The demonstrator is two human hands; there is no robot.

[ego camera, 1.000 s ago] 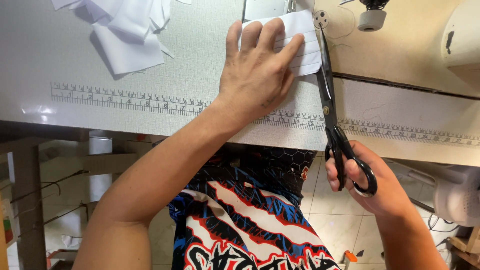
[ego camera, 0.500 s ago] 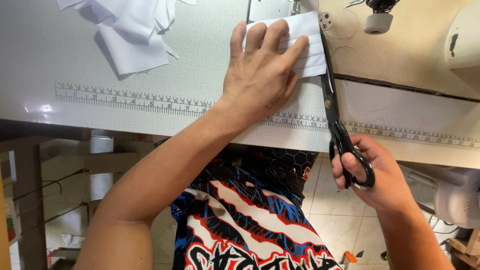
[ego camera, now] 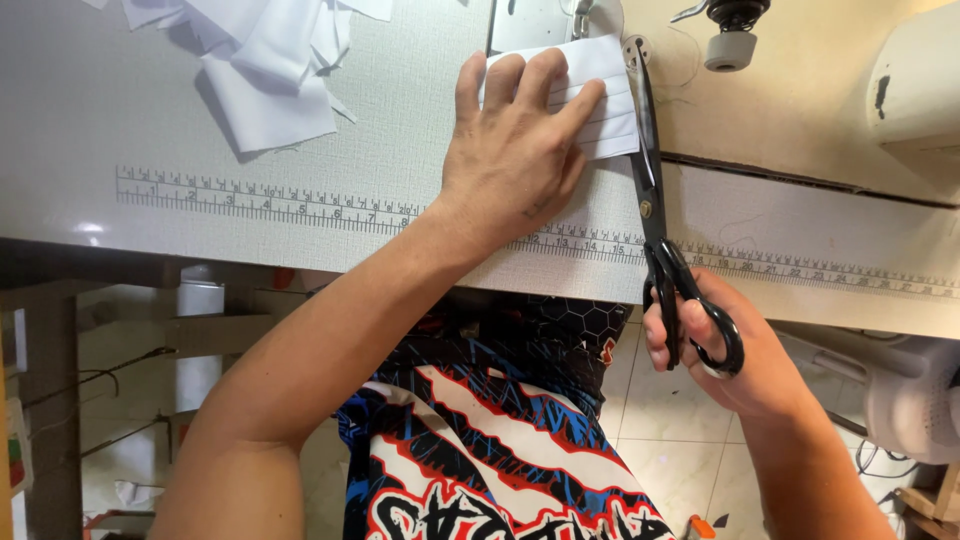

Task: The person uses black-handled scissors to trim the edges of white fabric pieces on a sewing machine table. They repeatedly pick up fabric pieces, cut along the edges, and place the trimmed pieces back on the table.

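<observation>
On the pale counter, near its front edge, the left hand lies flat with fingers spread over a folded piece of white fabric, pinning it down. The fabric shows pleat lines and pokes out past the fingertips on the right side. Just beside that edge run the black scissors — blades nearly together, pointing away from the person, tips level with the fabric's far corner. The right hand grips the scissor handles below the counter edge, fingers through the loops. A printed ruler strip runs along the counter's front. A heap of white fabric scraps lies well apart — toward the far left.
</observation>
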